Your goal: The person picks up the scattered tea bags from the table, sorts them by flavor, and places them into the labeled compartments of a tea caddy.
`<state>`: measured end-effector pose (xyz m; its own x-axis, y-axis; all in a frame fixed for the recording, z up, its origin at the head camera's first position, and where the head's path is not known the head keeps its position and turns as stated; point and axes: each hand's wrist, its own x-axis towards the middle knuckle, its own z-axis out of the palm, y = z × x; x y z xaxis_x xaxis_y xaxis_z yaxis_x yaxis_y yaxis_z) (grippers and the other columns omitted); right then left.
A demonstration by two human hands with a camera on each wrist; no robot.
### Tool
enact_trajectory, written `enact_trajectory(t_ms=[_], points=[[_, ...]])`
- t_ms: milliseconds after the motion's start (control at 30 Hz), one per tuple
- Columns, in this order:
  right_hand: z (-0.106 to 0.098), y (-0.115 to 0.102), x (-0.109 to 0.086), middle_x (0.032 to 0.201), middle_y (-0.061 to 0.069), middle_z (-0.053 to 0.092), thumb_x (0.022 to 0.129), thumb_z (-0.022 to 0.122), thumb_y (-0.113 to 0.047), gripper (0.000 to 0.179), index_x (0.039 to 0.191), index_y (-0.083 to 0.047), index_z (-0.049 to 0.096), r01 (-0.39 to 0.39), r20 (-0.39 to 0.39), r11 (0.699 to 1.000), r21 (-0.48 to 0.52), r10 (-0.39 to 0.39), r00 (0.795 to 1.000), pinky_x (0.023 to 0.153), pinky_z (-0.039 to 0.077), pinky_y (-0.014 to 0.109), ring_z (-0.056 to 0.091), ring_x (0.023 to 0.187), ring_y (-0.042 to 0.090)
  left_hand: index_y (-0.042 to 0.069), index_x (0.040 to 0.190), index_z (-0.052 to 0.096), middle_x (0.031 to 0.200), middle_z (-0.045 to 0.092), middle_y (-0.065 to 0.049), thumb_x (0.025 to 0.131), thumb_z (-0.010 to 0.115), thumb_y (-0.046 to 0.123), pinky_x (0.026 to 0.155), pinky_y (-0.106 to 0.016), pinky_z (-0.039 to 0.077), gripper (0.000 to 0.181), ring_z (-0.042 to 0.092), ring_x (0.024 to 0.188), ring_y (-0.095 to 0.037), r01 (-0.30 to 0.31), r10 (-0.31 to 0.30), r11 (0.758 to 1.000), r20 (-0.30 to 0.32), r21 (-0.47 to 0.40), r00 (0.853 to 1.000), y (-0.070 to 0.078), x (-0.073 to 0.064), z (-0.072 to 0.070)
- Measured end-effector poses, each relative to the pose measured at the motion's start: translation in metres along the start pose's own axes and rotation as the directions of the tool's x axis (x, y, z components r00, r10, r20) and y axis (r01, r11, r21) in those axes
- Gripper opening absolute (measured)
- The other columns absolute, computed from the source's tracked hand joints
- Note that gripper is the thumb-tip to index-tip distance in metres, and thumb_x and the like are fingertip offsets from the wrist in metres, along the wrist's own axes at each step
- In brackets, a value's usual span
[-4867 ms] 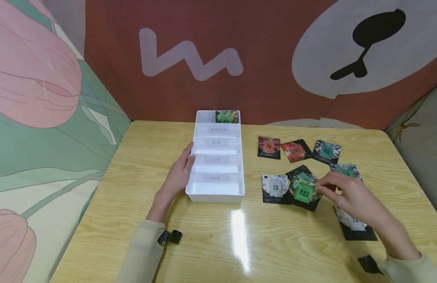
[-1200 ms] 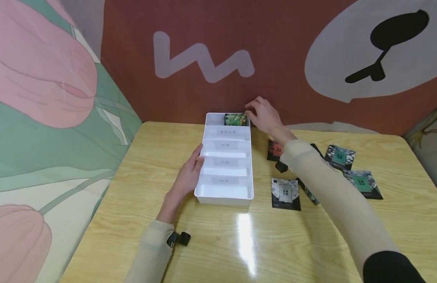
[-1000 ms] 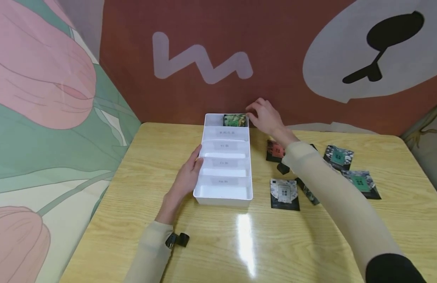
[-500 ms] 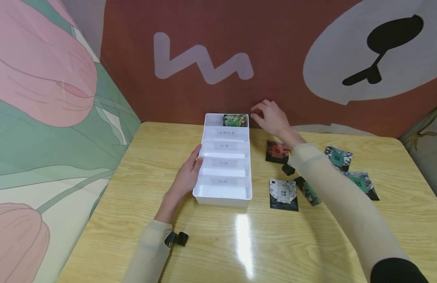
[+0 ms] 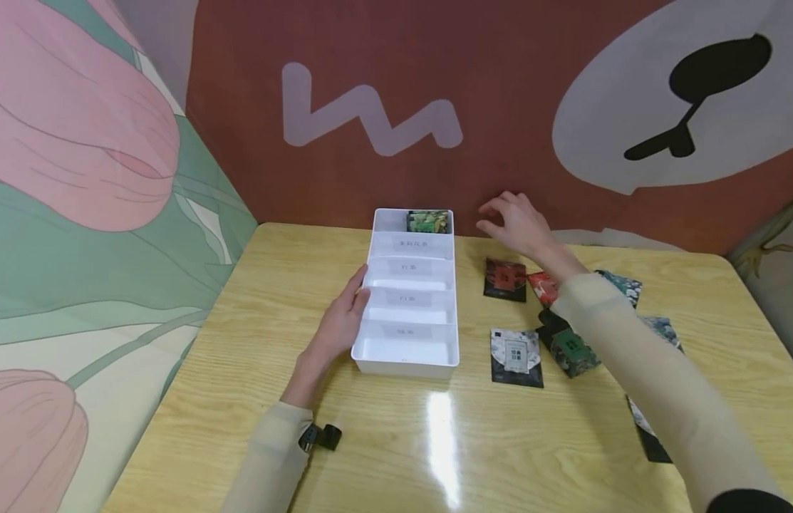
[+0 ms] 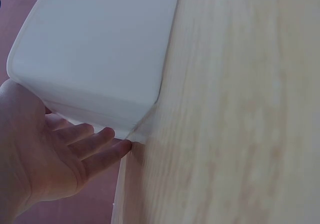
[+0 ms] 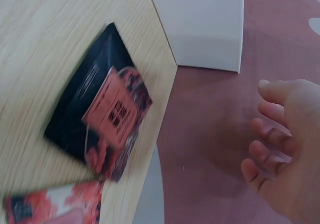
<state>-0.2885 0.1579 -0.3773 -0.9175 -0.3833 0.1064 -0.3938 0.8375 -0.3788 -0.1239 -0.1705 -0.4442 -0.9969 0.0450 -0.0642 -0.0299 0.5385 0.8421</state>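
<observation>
A white compartment box [image 5: 405, 370] with labelled dividers stands on the table. In its far compartment, on the right side, lies green tea-bag packaging [image 5: 428, 221]. My left hand [image 5: 340, 320] rests against the box's left wall; in the left wrist view its fingers [image 6: 95, 146] extend along the outer side, thumb hidden there. My right hand [image 5: 516, 222] hovers right of the box's far end, apart from it, with loosely bent fingers and nothing in them. Below it lies a red-and-black tea sachet [image 5: 505, 279], seen larger in the right wrist view.
Right of the box lie a white-and-black sachet [image 5: 516, 358], a green-and-black sachet [image 5: 572, 350] and a red sachet [image 5: 543, 288]. Other sachets, including a teal one [image 5: 622, 286], are partly covered by the right sleeve [image 5: 659, 377]. A patterned wall [image 5: 370, 178] rises behind the table.
Earlier my right hand pinched a green sachet among the others; green packaging then sat in the far compartment with the hand at its corner. Now that hand has moved rightward. Left hand stays.
</observation>
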Motion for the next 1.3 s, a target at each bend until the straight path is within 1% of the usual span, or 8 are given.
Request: enact_trajectory(t_ms=[267, 433, 567, 700, 867, 1033, 1200, 1300], points=[[-0.011, 0.022, -0.027, 0.134, 0.017, 0.051, 0.094, 0.064, -0.049, 0.054, 0.13, -0.009, 0.063, -0.015, 0.024, 0.998, -0.062, 0.016, 1.0, 0.085, 0.046, 0.059, 0.042, 0.12, 0.038, 0.034, 0.159, 0.018, 0.159, 0.038, -0.008, 0.109, 0.031, 0.04, 0.118, -0.049, 0.033, 0.053, 0.047, 0.138, -0.029, 0.009, -0.009, 1.0, 0.002, 0.0, 1.0, 0.001, 0.0, 0.0], [-0.018, 0.033, -0.042, 0.136, 0.019, 0.049, 0.094, 0.06, -0.055, 0.061, 0.132, -0.007, 0.062, -0.019, 0.038, 0.999, -0.037, 0.02, 0.999, 0.089, 0.043, 0.059, 0.041, 0.121, 0.04, 0.029, 0.16, 0.019, 0.159, 0.037, -0.01, 0.109, 0.032, 0.04, 0.118, -0.051, 0.031, 0.054, 0.044, 0.14, -0.032, -0.003, 0.003, 1.0, -0.002, 0.015, 1.0, 0.0, 0.0, 0.001], [-0.024, 0.04, -0.056, 0.132, 0.021, 0.052, 0.095, 0.063, -0.047, 0.056, 0.131, -0.004, 0.062, 0.014, 0.032, 0.999, -0.043, -0.013, 0.999, 0.097, 0.038, 0.059, 0.042, 0.118, 0.04, 0.032, 0.16, 0.017, 0.158, 0.038, -0.011, 0.108, 0.031, 0.041, 0.118, -0.052, 0.032, 0.054, 0.045, 0.139, -0.033, 0.008, -0.008, 1.0, 0.006, 0.013, 1.0, 0.0, -0.001, 0.001], [-0.029, 0.048, -0.068, 0.129, 0.021, 0.054, 0.095, 0.065, -0.044, 0.054, 0.131, -0.004, 0.061, 0.015, 0.014, 0.997, -0.072, -0.014, 1.0, 0.095, 0.039, 0.06, 0.045, 0.115, 0.04, 0.03, 0.16, 0.017, 0.156, 0.041, -0.014, 0.108, 0.031, 0.041, 0.117, -0.052, 0.033, 0.055, 0.049, 0.135, -0.034, 0.006, -0.006, 1.0, 0.017, 0.007, 1.0, 0.0, 0.0, 0.001], [-0.034, 0.059, -0.082, 0.129, 0.02, 0.052, 0.094, 0.062, -0.053, 0.062, 0.134, -0.006, 0.059, -0.03, 0.029, 0.997, -0.078, 0.032, 0.999, 0.09, 0.042, 0.061, 0.044, 0.116, 0.04, 0.031, 0.16, 0.017, 0.156, 0.041, -0.014, 0.109, 0.031, 0.04, 0.115, -0.053, 0.035, 0.054, 0.05, 0.134, -0.034, 0.014, -0.014, 1.0, 0.015, 0.02, 1.0, 0.001, 0.002, 0.0], [-0.038, 0.072, -0.096, 0.133, 0.022, 0.049, 0.095, 0.063, -0.048, 0.06, 0.136, -0.005, 0.056, -0.086, 0.057, 0.995, -0.047, 0.089, 0.994, 0.091, 0.041, 0.063, 0.041, 0.119, 0.042, 0.032, 0.16, 0.016, 0.156, 0.041, -0.013, 0.109, 0.032, 0.04, 0.115, -0.051, 0.037, 0.054, 0.052, 0.133, -0.033, 0.009, -0.008, 1.0, 0.033, -0.005, 0.999, 0.003, 0.002, 0.001], [-0.04, 0.086, -0.105, 0.136, 0.025, 0.045, 0.096, 0.062, -0.047, 0.063, 0.14, -0.004, 0.051, -0.118, 0.124, 0.993, 0.002, 0.117, 0.985, 0.093, 0.04, 0.066, 0.04, 0.123, 0.046, 0.031, 0.16, 0.016, 0.154, 0.043, -0.016, 0.109, 0.032, 0.039, 0.115, -0.052, 0.036, 0.054, 0.052, 0.132, -0.035, 0.01, -0.01, 1.0, 0.026, 0.005, 1.0, 0.002, 0.0, 0.0], [-0.04, 0.094, -0.11, 0.134, 0.026, 0.045, 0.096, 0.063, -0.047, 0.064, 0.141, -0.003, 0.05, -0.135, 0.126, 0.991, 0.018, 0.132, 0.983, 0.093, 0.039, 0.068, 0.04, 0.125, 0.048, 0.03, 0.16, 0.018, 0.153, 0.044, -0.016, 0.109, 0.033, 0.038, 0.115, -0.053, 0.035, 0.054, 0.051, 0.133, -0.036, 0.003, -0.003, 1.0, 0.018, 0.005, 1.0, 0.001, -0.001, -0.001]])
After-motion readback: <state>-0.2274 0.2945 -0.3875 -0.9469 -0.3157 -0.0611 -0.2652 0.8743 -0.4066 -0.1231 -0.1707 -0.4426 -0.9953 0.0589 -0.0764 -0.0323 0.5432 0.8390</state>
